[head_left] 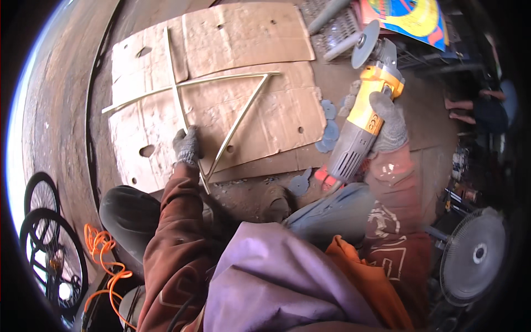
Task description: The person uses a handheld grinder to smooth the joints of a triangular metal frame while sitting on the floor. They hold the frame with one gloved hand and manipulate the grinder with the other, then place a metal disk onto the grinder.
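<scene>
A frame of thin pale metal bars [241, 119] lies on flattened cardboard [260, 30], with one bar crossing another and a slanted bar closing a triangle. My left hand [187, 146], in a grey knitted glove, is closed around the crossing bar near its lower end. In my gloved right hand [390, 123] is a yellow and grey angle grinder [359, 119], held off to the right of the cardboard. Its round cutting disc [365, 44] points up and away from me, apart from the bars. The grinder's rear end hangs near my right knee.
Several loose grey discs [330, 130] lie by the cardboard's right edge. At the far right stands a round fan [474, 255]; a coiled orange hose [102, 249] and bicycle wheels [53, 260] are at left. A plastic crate [334, 33] is at the back. Another person [491, 108] sits at right.
</scene>
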Demonstrator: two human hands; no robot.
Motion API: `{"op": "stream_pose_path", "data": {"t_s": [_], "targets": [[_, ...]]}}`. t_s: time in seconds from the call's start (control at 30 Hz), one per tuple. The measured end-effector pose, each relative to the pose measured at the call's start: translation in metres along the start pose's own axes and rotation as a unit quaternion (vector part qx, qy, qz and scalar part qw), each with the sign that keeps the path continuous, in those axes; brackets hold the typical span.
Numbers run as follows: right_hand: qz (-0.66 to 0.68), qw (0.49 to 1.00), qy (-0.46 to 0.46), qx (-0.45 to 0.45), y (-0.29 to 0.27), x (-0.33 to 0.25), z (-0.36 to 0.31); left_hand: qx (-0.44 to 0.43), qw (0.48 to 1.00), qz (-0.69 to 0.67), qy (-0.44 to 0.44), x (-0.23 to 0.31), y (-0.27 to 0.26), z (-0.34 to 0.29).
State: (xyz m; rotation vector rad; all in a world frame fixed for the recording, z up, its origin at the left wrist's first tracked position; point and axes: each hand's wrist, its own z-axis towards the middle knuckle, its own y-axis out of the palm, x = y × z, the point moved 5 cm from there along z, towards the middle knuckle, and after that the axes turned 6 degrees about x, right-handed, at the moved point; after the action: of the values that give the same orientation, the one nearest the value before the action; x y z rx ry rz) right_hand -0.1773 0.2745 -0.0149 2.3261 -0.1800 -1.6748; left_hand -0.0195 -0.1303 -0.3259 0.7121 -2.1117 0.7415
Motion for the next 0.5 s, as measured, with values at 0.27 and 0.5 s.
{"op": "stream_pose_path", "data": {"t_s": [0.27, 0.5], "targets": [[0.364, 0.922, 0.009, -0.132, -0.015, 0.010, -0.063, 0.058, 0.866, 0.345, 0.357, 0.074, 0.086, -0.054], [0.459, 0.854, 0.065, -0.238, 0.055, 0.073, -0.079, -0.505, 0.840, 0.098, 0.170, 0.199, 0.067, -0.219]]}}
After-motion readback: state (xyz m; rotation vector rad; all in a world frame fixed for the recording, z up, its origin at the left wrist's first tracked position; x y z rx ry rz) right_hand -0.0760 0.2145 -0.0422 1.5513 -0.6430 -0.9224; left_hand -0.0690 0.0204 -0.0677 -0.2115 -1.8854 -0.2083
